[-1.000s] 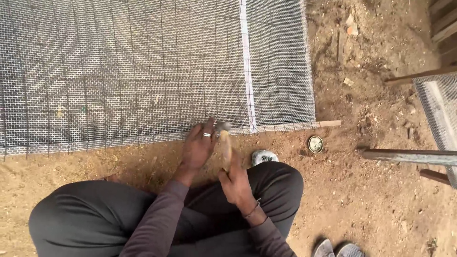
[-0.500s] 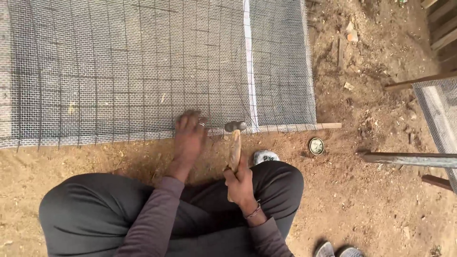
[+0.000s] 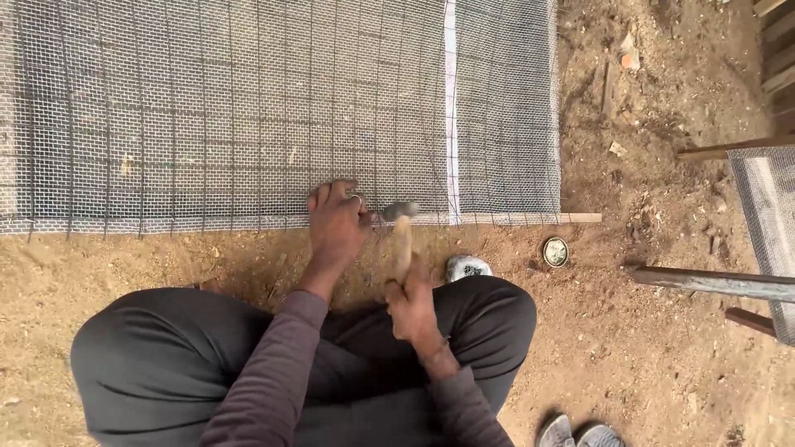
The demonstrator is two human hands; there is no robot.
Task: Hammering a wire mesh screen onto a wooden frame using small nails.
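The hammer (image 3: 401,232) is in the right hand (image 3: 411,305). Its wooden handle runs almost straight up and away from the person, and its gray metal head is at the far end, lying sideways. The head sits right at the near edge of the wire mesh (image 3: 248,108), over the thin wooden strip (image 3: 530,218) that runs along that edge. The right hand is closed tight around the low end of the handle.

The left hand (image 3: 335,222) is just to the left of the hammer head. It lies flat on the edge of the mesh with the fingers bent a little and pressed down. The fingertips are very close to the hammer head. Whether they pinch something small there, I cannot tell.

The mesh is a big gray sheet spread flat on the brown dirt. The person sits cross-legged in dark trousers (image 3: 166,356) with long purple sleeves. A small round tin (image 3: 556,252) lies on the dirt to the right. A gray shoe (image 3: 467,267) peeks out by the right knee.
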